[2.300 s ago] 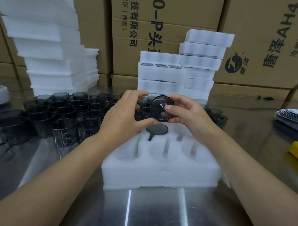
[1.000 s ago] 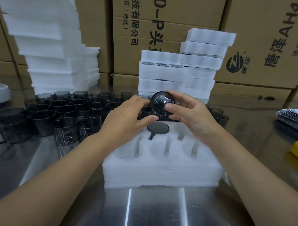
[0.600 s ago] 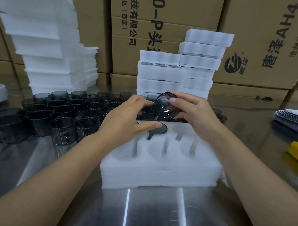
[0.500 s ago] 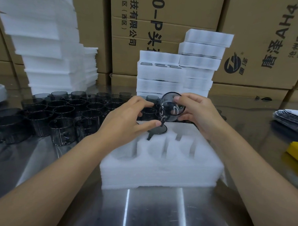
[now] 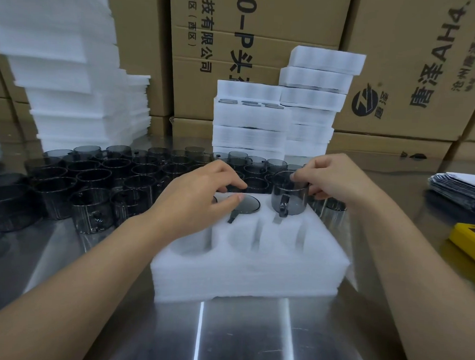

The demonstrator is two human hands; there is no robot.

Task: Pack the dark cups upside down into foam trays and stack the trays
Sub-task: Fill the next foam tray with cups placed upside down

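- So, right fingers [image 5: 302,176] first?
- Clamped on the held cup [image 5: 290,197]. Index tip on the top edge, the others curled against the far right side. Gripped from above by the right hand [image 5: 333,178].
- Position of the held cup?
- Over the back right pocket of the foam tray [image 5: 249,264], lower end just into the foam. Roughly upright, handle toward the camera. Cannot tell mouth up or mouth down through the dark glass.
- Left hand [image 5: 197,205]?
- Gripping nothing. Fingers loosely bent and spread apart, thumb tip [image 5: 235,198] lying on the near left edge of the seated cup [image 5: 247,204].
- Seated cup?
- Sunk in the back middle pocket, flat base up, handle lying in the slot toward the camera. Just beside the held cup; touching or not, cannot tell.
- Rest of the tray?
- Three round pockets showing in the front row. Back left pocket mostly hidden under the left hand. Sitting flat on the steel table [image 5: 251,338].
- Around it?
- Loose cups [image 5: 95,179] crowded left of and behind the tray, mouths up. Two stacks of filled trays [image 5: 250,120] further back, taller one on the right. Pile of blank foam [image 5: 69,71] at far left. Cardboard boxes [image 5: 265,26] walling the back. Yellow item [image 5: 470,244] and a heap of dark flat packets [image 5: 459,186] at far right, well apart from the tray.
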